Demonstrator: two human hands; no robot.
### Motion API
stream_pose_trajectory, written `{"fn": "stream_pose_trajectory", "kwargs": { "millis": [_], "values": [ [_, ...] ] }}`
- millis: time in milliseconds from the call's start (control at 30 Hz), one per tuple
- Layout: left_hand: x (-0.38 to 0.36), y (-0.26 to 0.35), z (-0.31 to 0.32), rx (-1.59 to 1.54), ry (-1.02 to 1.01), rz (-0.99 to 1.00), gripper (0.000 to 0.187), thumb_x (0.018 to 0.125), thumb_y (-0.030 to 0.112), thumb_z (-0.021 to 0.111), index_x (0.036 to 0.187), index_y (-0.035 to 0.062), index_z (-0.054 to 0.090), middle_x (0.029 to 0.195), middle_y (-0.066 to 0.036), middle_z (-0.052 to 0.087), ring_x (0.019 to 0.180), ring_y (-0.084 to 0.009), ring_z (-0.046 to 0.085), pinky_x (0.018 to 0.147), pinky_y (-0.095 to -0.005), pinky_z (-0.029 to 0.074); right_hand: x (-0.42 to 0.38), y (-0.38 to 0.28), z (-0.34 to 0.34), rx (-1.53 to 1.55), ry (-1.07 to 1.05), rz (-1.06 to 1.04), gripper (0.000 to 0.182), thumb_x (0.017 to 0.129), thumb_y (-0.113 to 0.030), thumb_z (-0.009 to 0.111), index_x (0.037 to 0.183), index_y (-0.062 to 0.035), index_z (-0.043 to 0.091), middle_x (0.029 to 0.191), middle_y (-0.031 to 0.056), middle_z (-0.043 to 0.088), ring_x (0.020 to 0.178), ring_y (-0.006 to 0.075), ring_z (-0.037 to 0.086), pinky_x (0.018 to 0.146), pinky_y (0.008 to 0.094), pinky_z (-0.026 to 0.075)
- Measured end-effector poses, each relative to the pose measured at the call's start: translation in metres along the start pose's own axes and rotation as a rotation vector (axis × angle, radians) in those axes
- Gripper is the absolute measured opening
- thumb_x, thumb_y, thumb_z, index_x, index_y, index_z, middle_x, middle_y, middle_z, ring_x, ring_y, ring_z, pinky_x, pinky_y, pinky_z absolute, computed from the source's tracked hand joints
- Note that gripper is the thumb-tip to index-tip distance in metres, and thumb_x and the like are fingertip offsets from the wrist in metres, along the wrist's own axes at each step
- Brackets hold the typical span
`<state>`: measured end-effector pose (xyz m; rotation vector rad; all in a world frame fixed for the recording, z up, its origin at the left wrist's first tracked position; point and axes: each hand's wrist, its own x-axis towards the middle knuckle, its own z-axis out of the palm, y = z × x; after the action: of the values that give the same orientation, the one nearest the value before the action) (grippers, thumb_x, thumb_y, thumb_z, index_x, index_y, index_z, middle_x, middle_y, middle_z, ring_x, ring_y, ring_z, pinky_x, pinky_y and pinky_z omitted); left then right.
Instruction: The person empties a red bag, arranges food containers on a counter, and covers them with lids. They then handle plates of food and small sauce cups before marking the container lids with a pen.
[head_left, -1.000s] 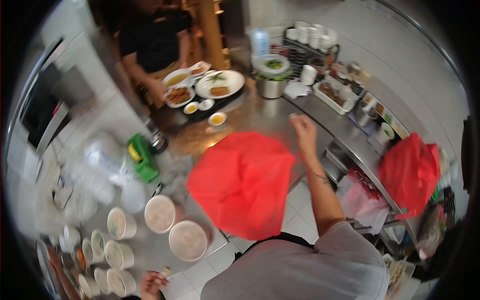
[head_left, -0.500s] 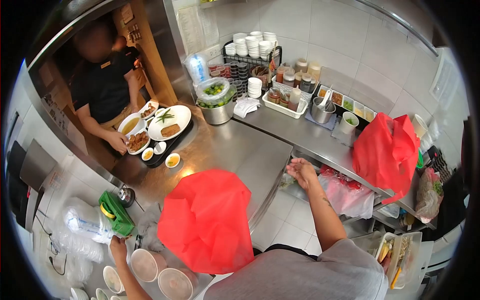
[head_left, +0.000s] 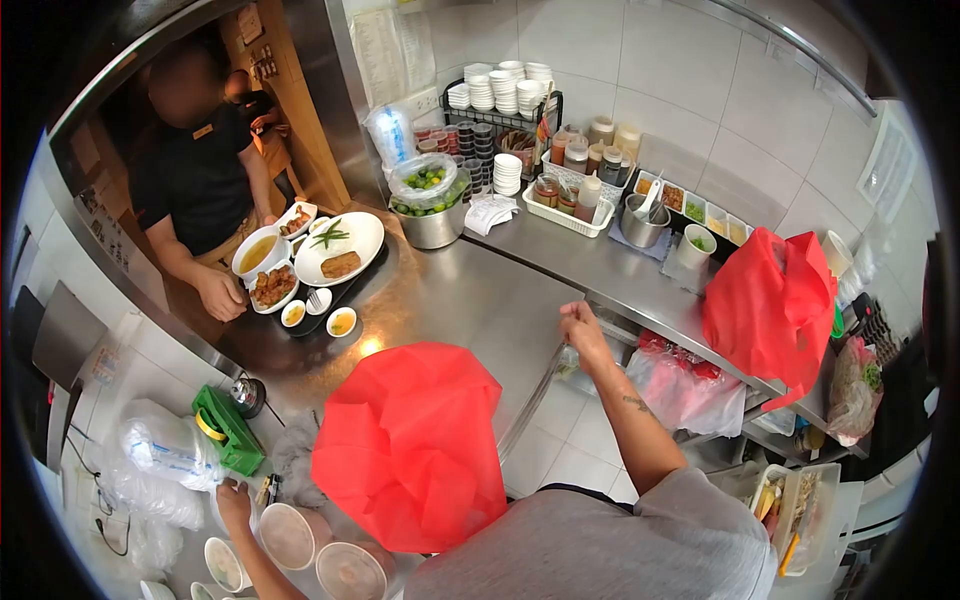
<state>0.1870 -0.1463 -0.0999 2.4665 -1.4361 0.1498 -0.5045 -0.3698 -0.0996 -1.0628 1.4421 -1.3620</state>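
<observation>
My left hand [head_left: 233, 502] is at the lower left, beside the clear plastic sleeve of lids [head_left: 170, 446] and above several lidded tubs [head_left: 293, 536]. Its fingers are drawn together; what they hold, if anything, is too small to make out. Over the edge of the steel counter [head_left: 470, 310], my right hand [head_left: 582, 328] is raised with its fingers curled in and nothing visible in them. Between my hands stands a large red bag [head_left: 408, 445]. A dark tray [head_left: 345, 290] at the pass holds a plate with fish and green beans [head_left: 340, 250], soup [head_left: 260, 252] and fried pieces [head_left: 273, 286].
A person in black [head_left: 200, 170] stands behind the pass, one hand near the tray. A second red bag [head_left: 770, 310] is on the right counter. A pot of green citrus [head_left: 432, 222], sauce baskets [head_left: 570, 208], stacked cups [head_left: 507, 92] and a green caddy [head_left: 228, 430] stand around.
My right hand has moved left toward the counter edge, and its spread fingers have curled in. My left hand has shifted slightly down. The person's hand has come off the dish and the soup bowl has tilted.
</observation>
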Motion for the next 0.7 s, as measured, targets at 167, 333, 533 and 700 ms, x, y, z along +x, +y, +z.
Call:
{"fn": "stream_pose_trajectory", "kwargs": {
  "millis": [167,333,533,700],
  "values": [
    [-0.039,0.199,-0.171,-1.043,-0.060,0.096,0.023,0.086,0.019,0.058,0.096,-0.0020,0.056,0.075,-0.005,0.055,0.072,-0.0157,0.054,0.058,-0.0243,0.039,-0.005,-0.005,0.038,0.185,-0.131,0.023,0.018,0.092,-0.014,0.050,0.104,-0.0006,0.048,0.077,0.0049,0.048,0.065,0.0146,0.055,0.054,0.0268,0.043],
    [-0.111,0.280,-0.235,-1.563,-0.066,1.102,0.022,0.086,0.023,0.059,0.081,0.0085,0.044,0.066,-0.011,0.050,0.049,-0.0158,0.047,0.042,-0.0297,0.039,-0.031,-0.021,0.064,-0.052,-0.277,-0.028,0.018,0.095,-0.015,0.046,0.099,0.0013,0.052,0.073,0.0060,0.054,0.057,0.0146,0.056,0.051,0.0282,0.044],
    [-0.120,0.339,-0.283,-1.458,-0.571,1.473,0.051,0.079,0.018,0.066,0.122,0.0378,0.044,0.085,-0.012,0.062,0.055,-0.0215,0.056,0.047,-0.0299,0.043,-0.043,0.002,0.060,-0.405,-0.010,-0.241,0.045,0.094,-0.036,0.045,0.071,0.0008,0.055,0.051,0.0045,0.046,0.044,0.0125,0.049,0.044,0.0286,0.039],
    [-0.113,0.350,-0.284,-1.461,-0.690,1.553,0.054,0.074,0.007,0.070,0.114,0.0365,0.047,0.075,-0.011,0.060,0.052,-0.0199,0.055,0.044,-0.0295,0.041,-0.043,0.019,0.032,-0.311,0.068,-0.133,0.052,0.091,-0.044,0.048,0.058,-0.0040,0.047,0.049,0.0015,0.043,0.043,0.0108,0.042,0.043,0.0285,0.035]
  ]
}}
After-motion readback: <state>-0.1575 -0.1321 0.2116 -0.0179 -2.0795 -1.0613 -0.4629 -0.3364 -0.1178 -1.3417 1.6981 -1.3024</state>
